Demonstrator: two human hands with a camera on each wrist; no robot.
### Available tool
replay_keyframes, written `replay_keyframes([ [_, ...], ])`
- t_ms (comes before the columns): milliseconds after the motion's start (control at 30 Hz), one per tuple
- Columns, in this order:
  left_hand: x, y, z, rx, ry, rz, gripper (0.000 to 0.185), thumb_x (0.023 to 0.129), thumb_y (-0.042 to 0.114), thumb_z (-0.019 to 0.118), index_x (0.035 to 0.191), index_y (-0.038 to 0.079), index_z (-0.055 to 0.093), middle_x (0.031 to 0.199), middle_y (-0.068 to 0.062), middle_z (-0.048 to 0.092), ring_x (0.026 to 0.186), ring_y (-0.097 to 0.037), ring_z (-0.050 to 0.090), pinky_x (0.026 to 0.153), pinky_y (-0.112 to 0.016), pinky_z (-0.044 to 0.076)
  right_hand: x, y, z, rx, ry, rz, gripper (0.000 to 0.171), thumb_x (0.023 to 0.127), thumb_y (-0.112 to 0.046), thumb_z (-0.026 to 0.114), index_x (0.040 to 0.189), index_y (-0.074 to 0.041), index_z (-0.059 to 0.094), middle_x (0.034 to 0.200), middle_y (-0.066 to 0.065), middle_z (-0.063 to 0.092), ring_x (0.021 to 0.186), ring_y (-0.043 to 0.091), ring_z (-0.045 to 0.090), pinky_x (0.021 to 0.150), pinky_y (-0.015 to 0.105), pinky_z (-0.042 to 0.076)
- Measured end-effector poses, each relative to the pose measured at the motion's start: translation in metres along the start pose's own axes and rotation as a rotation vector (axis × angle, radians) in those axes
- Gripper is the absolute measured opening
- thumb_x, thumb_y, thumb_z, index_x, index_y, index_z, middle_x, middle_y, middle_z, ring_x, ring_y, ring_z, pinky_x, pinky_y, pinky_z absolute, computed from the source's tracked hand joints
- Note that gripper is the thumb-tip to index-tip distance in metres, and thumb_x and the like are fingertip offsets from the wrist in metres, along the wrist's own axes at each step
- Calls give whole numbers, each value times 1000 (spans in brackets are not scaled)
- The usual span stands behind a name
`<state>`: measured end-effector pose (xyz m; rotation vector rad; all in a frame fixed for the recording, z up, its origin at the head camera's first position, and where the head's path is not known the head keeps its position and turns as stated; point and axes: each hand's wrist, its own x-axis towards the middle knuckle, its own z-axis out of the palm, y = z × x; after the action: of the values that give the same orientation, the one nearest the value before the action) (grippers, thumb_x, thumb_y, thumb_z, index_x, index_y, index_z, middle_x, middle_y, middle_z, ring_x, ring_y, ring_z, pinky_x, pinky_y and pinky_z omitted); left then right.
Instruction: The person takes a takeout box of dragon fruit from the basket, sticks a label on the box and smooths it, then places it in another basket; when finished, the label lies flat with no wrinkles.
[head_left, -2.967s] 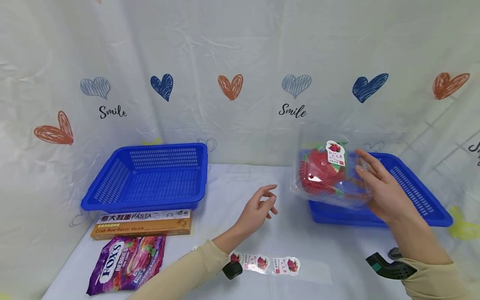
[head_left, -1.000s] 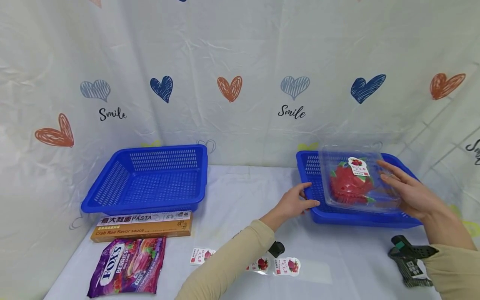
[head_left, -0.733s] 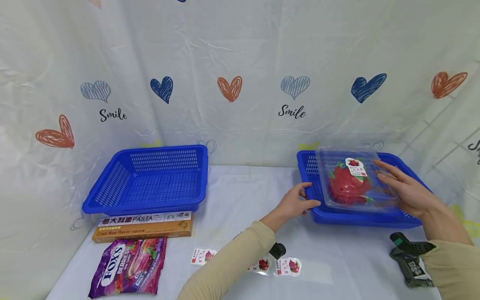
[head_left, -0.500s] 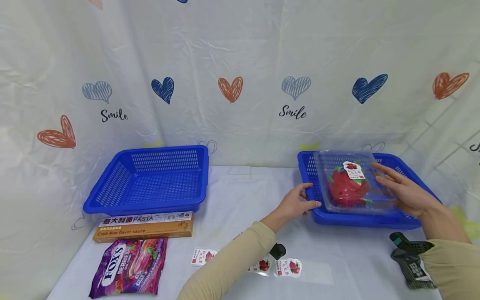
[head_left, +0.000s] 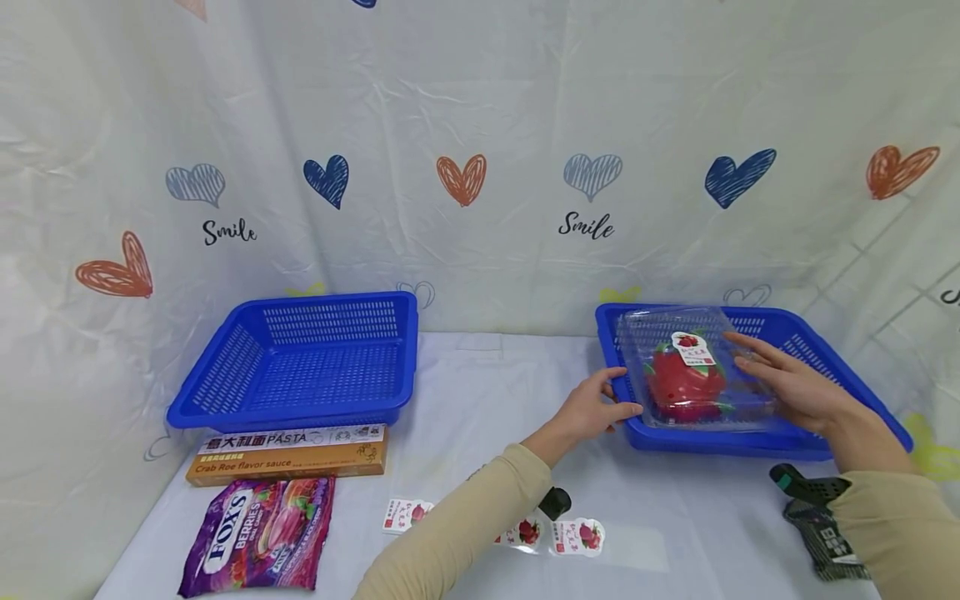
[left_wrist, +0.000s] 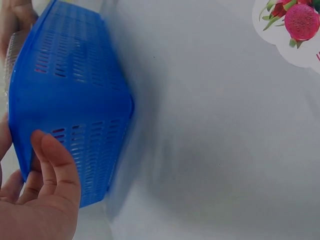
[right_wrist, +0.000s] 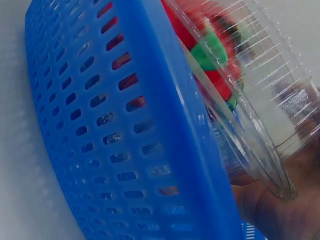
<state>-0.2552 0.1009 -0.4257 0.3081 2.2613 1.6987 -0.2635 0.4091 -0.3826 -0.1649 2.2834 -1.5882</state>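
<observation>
My right hand (head_left: 802,387) holds the right side of a clear plastic clamshell box (head_left: 637,342). Inside the box lies a red dragon fruit (head_left: 682,387) with green tips, and a dragon-fruit label (head_left: 693,348) is stuck on the lid. The box sits tilted within the right blue basket (head_left: 720,443); in the right wrist view, part of the clear box (right_wrist: 270,55) shows above the basket's rim (right_wrist: 187,120). At the basket's left end, my left hand (head_left: 588,408) grips the rim. The left wrist view shows its fingers (left_wrist: 60,160) against the outer wall.
Another blue basket (head_left: 330,367) stands at the left, with a pasta box (head_left: 288,458) and a purple Fox's candy bag (head_left: 258,533) in front. A strip of dragon-fruit labels (head_left: 577,536) lies at the front. A dark packet (head_left: 828,542) sits beside the right sleeve.
The box was held above the right basket and has come down into it, lately shifting left. My left hand, earlier apart in the air, has moved right and taken the basket's rim.
</observation>
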Motion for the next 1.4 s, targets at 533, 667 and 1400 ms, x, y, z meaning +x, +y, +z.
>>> replay_keyframes([
  [533, 0, 0, 0, 29, 3, -1, 61, 87, 22, 76, 141, 23, 50, 88, 3, 50, 85, -29, 67, 59, -24, 51, 4, 2, -3, -114, -58, 57, 66, 107, -34, 37, 158, -18, -2, 155, 34, -7, 133, 65, 14, 95, 68, 39],
  [667, 0, 1, -1, 28, 0, 4, 61, 87, 22, 76, 142, 23, 50, 87, 3, 51, 87, -30, 67, 59, -24, 51, 6, -1, -6, -191, -56, 87, 68, 106, -36, 41, 158, -15, 2, 153, 37, -3, 133, 64, 15, 97, 70, 34],
  [1400, -2, 4, 0, 67, -2, 5, 61, 87, 24, 76, 142, 25, 50, 87, 4, 49, 86, -31, 66, 58, -23, 50, 14, -8, -13, -366, -19, 158, 78, 99, -41, 56, 155, -4, 15, 145, 42, 22, 127, 58, 32, 88, 54, 50],
])
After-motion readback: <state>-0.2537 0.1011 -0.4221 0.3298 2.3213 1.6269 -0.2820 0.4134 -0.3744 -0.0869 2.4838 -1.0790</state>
